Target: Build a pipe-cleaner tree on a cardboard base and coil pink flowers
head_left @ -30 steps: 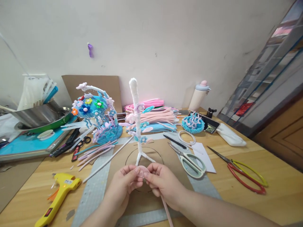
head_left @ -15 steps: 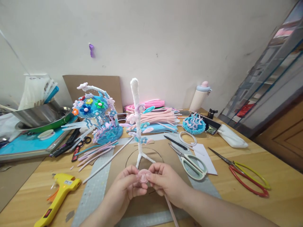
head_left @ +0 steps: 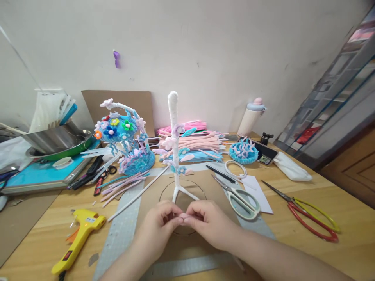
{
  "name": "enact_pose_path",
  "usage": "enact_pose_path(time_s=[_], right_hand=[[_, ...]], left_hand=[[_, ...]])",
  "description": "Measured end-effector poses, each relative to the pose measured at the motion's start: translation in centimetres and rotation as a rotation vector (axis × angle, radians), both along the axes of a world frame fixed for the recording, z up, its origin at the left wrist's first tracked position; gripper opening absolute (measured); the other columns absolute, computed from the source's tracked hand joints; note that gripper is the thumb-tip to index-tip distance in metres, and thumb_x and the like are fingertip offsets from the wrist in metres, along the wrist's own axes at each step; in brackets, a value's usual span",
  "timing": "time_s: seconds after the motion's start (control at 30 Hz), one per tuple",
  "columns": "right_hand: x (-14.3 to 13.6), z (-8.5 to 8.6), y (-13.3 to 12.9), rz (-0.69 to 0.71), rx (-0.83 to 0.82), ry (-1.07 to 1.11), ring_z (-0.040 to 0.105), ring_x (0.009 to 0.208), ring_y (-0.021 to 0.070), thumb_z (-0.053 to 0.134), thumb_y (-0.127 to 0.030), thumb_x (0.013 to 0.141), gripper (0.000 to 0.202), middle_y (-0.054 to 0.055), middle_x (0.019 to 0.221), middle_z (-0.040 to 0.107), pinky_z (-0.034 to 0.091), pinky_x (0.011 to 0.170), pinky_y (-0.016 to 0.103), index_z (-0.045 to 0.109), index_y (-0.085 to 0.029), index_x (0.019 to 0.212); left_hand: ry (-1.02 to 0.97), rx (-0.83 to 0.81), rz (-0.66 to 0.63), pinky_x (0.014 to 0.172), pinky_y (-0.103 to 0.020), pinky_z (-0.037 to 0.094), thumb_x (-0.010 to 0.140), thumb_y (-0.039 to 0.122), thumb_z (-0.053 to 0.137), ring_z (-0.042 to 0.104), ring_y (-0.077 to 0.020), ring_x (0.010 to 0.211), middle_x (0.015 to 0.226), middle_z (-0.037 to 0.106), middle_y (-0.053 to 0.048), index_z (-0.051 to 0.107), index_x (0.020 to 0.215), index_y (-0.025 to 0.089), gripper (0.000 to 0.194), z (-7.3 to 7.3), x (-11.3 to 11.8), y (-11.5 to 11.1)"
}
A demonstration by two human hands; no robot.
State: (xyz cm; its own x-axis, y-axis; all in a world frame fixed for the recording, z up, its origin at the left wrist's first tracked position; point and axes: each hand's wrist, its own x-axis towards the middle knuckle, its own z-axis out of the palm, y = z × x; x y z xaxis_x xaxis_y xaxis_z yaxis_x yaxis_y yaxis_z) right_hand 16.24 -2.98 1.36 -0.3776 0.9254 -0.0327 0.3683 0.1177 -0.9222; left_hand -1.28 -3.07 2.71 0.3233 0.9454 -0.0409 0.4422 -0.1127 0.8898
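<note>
Between the fingertips of both hands is a small piece of pink pipe cleaner (head_left: 183, 218), mostly covered by the fingers. My left hand (head_left: 158, 226) pinches its left side and my right hand (head_left: 212, 224) its right side. A blurred pink tail shows below my right forearm. Just beyond my hands stands a white fuzzy-wrapped stem (head_left: 173, 111) with forked legs, upright on a brown cardboard sheet (head_left: 152, 195) marked with a drawn circle. Small pink, purple and blue flowers (head_left: 181, 170) and leaves are fixed along the stem.
To the left lie a yellow glue gun (head_left: 80, 234) and cut pipe cleaners (head_left: 125, 187). Behind them is a blue flowered lamp-like craft (head_left: 117, 128). Green-handled scissors (head_left: 244, 205) and red-and-yellow scissors (head_left: 313, 218) lie right. Pipe cleaner bundles (head_left: 202, 142) and a bottle (head_left: 250, 117) stand at the back.
The pink piece, showing a rounded face before, is now turned and mostly hidden by my fingers, thumbs closer together. Its tail has swung right under my forearm. The view has shifted slightly.
</note>
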Motion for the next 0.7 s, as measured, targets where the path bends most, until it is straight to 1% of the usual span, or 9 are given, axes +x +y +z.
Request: enact_pose_path(time_s=[0.07,0.1,0.2,0.33,0.47,0.57,0.7], right_hand=[[0.1,0.1,-0.1,0.029,0.172,-0.122,0.048,0.063,0.0115,0.058,-0.027,0.083,0.018,-0.002,0.065,0.056,0.033,0.057,0.022,0.059,-0.017,0.068],[0.2,0.1,-0.2,0.047,0.233,-0.153,0.050,0.065,0.0120,0.056,-0.023,0.084,0.016,-0.001,0.068,0.058,0.034,0.059,0.022,0.058,-0.017,0.069],[0.4,0.2,-0.3,0.096,0.319,-0.190,0.051,0.069,0.0124,0.052,-0.018,0.086,0.014,0.000,0.072,0.059,0.035,0.063,0.022,0.057,-0.018,0.072],[0.4,0.4,-0.2,0.085,0.286,-0.184,0.052,0.068,0.0119,0.052,-0.023,0.087,0.018,-0.001,0.070,0.059,0.035,0.061,0.021,0.056,-0.018,0.070],[0.1,-0.1,0.0,0.048,0.216,-0.181,0.050,0.064,0.0107,0.056,-0.027,0.086,0.022,-0.003,0.065,0.056,0.033,0.058,0.020,0.053,-0.018,0.066],[-0.1,-0.6,0.0,0.058,0.224,-0.168,0.049,0.063,0.0101,0.055,-0.032,0.087,0.027,-0.004,0.065,0.054,0.033,0.058,0.020,0.051,-0.018,0.064],[-0.1,-1.0,0.1,0.047,0.228,-0.172,0.048,0.063,0.0097,0.054,-0.032,0.087,0.027,-0.004,0.064,0.053,0.032,0.058,0.020,0.051,-0.018,0.065]], left_hand=[[0.126,0.156,-0.031,0.062,-0.023,0.038,0.079,0.022,0.060,0.053,-0.0141,0.069,0.069,0.058,0.000,0.065,0.070,0.018,0.011,0.1,0.0,0.1],[0.157,0.194,-0.051,0.063,-0.023,0.038,0.080,0.020,0.059,0.054,-0.0140,0.069,0.070,0.058,0.000,0.064,0.069,0.018,0.011,0.1,0.0,0.1],[0.213,0.211,-0.081,0.062,-0.022,0.037,0.079,0.017,0.059,0.054,-0.0135,0.068,0.071,0.058,0.000,0.063,0.070,0.018,0.010,-0.1,0.0,0.1],[0.241,0.161,-0.082,0.062,-0.022,0.037,0.078,0.017,0.061,0.055,-0.0136,0.069,0.071,0.060,0.001,0.064,0.071,0.018,0.008,-0.4,-0.1,0.2],[0.274,0.108,-0.069,0.059,-0.023,0.036,0.081,0.022,0.057,0.055,-0.0137,0.064,0.065,0.060,0.001,0.060,0.063,0.018,0.019,-0.6,-0.1,0.0],[0.293,0.094,-0.058,0.057,-0.023,0.035,0.083,0.024,0.055,0.055,-0.0139,0.063,0.064,0.060,0.001,0.059,0.062,0.018,0.022,-0.9,-0.2,0.0],[0.321,0.105,-0.054,0.058,-0.023,0.035,0.082,0.024,0.057,0.055,-0.0140,0.064,0.065,0.060,0.001,0.059,0.062,0.018,0.021,-1.1,-0.3,0.1]])
